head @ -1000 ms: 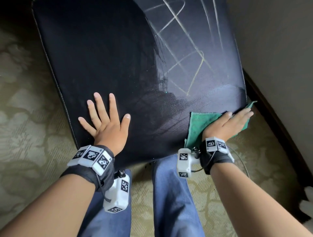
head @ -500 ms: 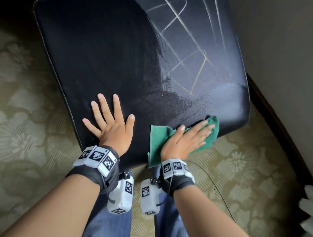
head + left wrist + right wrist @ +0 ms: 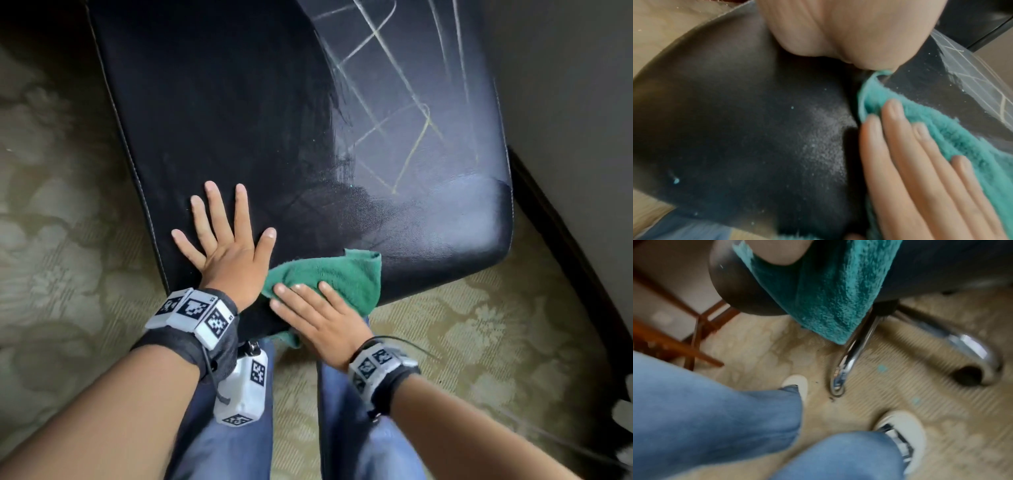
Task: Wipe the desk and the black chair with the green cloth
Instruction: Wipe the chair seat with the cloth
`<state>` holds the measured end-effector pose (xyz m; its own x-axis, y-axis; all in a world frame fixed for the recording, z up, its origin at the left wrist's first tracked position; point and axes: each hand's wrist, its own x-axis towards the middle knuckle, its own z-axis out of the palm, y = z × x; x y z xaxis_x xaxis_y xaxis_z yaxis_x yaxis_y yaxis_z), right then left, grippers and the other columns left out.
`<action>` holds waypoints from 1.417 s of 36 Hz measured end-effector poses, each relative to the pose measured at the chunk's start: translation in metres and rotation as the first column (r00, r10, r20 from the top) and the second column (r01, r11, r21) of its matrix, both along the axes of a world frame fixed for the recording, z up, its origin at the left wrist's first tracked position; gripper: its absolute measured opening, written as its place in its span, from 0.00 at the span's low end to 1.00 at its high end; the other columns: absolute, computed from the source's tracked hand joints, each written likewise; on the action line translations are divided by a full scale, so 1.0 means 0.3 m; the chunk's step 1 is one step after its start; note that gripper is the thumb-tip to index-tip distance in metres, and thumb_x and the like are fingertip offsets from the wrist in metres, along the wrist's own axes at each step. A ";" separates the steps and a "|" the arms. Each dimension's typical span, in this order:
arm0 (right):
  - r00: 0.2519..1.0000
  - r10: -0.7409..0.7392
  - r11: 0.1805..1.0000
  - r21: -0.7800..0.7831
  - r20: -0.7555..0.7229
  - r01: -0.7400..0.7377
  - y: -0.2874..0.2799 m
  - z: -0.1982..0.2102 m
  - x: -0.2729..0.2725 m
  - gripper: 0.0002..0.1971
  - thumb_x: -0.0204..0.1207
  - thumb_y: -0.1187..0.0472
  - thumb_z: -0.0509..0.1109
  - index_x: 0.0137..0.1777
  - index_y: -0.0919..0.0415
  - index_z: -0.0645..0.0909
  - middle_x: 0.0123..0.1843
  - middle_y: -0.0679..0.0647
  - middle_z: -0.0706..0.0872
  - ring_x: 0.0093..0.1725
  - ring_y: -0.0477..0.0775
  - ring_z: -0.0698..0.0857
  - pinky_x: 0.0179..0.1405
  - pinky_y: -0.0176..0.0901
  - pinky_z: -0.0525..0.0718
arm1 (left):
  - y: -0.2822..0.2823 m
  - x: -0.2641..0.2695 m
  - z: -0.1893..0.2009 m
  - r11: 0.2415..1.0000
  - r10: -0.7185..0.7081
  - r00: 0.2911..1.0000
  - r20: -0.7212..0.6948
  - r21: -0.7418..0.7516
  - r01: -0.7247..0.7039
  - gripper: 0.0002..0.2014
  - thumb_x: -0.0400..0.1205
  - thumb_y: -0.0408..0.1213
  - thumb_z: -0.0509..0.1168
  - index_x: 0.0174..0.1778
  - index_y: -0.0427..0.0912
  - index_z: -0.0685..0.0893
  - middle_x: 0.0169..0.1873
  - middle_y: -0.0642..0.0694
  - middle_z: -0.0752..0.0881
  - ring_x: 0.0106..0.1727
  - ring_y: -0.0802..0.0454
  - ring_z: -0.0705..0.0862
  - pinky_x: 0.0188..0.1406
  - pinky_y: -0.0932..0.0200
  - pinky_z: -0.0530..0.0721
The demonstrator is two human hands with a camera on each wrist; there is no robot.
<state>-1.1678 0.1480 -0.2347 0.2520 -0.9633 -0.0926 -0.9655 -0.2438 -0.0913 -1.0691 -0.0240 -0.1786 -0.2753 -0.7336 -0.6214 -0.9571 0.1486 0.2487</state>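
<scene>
Nearest, the person's legs in blue denim jeans (image 3: 356,431) stand just in front of the black padded chair seat (image 3: 239,120). The right wrist view shows cream-coloured shoes (image 3: 906,431) on the beige patterned carpet (image 3: 68,274) beside the chair's curved chrome legs (image 3: 849,356). Both wrists wear dark fabric bands (image 3: 178,346) carrying white blocks printed with black square codes.

The right hand (image 3: 318,322) lies flat on the fluffy green terry cloth (image 3: 342,274). Its fingers (image 3: 900,146) are straight and close together, pressing the cloth onto the near edge of the seat; nothing is pinched. The cloth is bunched, part of it on top of the seat and part hanging down over the front edge, as the right wrist view shows. Its left corner comes right up to the heel of the left hand (image 3: 226,246). That hand is planted palm down on the seat just beside the cloth, near the seat's left seam, with fingers and thumb spread wide and straight.

Beyond the hands the left and middle of the seat are a deep, even black. Farther off, the far right part is greyish and dusty, crossed by pale yellowish streaks (image 3: 411,120). To the right of the chair rises a plain beige wall (image 3: 565,85) with a dark skirting board (image 3: 561,240) at its foot
</scene>
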 end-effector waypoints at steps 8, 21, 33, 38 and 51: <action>0.999 0.004 0.999 -0.050 0.034 -0.003 -0.046 0.046 -0.284 0.27 0.84 0.49 0.54 0.82 0.52 0.59 0.83 0.49 0.60 0.81 0.52 0.60 0.81 0.48 0.52 | -0.004 0.005 0.008 1.000 -0.004 1.000 -0.008 0.021 0.004 0.34 0.86 0.56 0.43 0.79 0.59 0.28 0.77 0.50 0.20 0.78 0.50 0.21 0.72 0.36 0.24; 0.853 -0.514 0.856 -0.011 0.088 0.517 -0.184 0.109 -0.565 0.27 0.84 0.51 0.49 0.82 0.57 0.60 0.84 0.55 0.60 0.83 0.54 0.58 0.81 0.49 0.51 | 0.040 -0.025 0.005 0.999 0.052 0.999 -0.013 0.017 -0.052 0.35 0.85 0.57 0.45 0.80 0.59 0.29 0.78 0.50 0.22 0.78 0.49 0.22 0.73 0.35 0.26; 0.618 -0.771 0.631 0.056 0.156 0.774 -0.294 0.119 -0.783 0.28 0.85 0.53 0.45 0.84 0.60 0.53 0.86 0.57 0.51 0.84 0.57 0.51 0.82 0.48 0.44 | 0.054 -0.028 0.003 0.996 0.091 0.995 -0.033 0.005 -0.091 0.35 0.85 0.57 0.46 0.80 0.60 0.30 0.78 0.52 0.22 0.78 0.51 0.22 0.73 0.36 0.25; 0.592 -0.746 0.633 0.051 0.304 0.772 -0.281 0.133 -0.815 0.28 0.84 0.57 0.47 0.83 0.66 0.51 0.85 0.60 0.54 0.84 0.56 0.54 0.83 0.51 0.49 | 0.036 -0.014 0.004 0.997 0.078 0.997 -0.031 0.003 -0.078 0.35 0.85 0.57 0.47 0.80 0.61 0.30 0.77 0.53 0.21 0.78 0.53 0.21 0.73 0.36 0.25; 0.470 -0.873 0.479 0.054 0.131 0.876 -0.146 0.082 -0.705 0.39 0.80 0.40 0.43 0.83 0.66 0.50 0.85 0.62 0.51 0.84 0.62 0.51 0.81 0.48 0.47 | -0.063 -0.014 0.073 0.993 -0.017 0.999 0.030 -0.118 0.021 0.34 0.84 0.57 0.48 0.83 0.54 0.40 0.81 0.50 0.30 0.81 0.51 0.30 0.78 0.38 0.30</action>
<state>-1.3794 0.1041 -0.2100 -0.7153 -0.6900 -0.1107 -0.6569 0.7179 -0.2304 -1.0733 -0.0430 -0.1566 -0.2729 -0.7971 -0.5387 -0.9604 0.1933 0.2005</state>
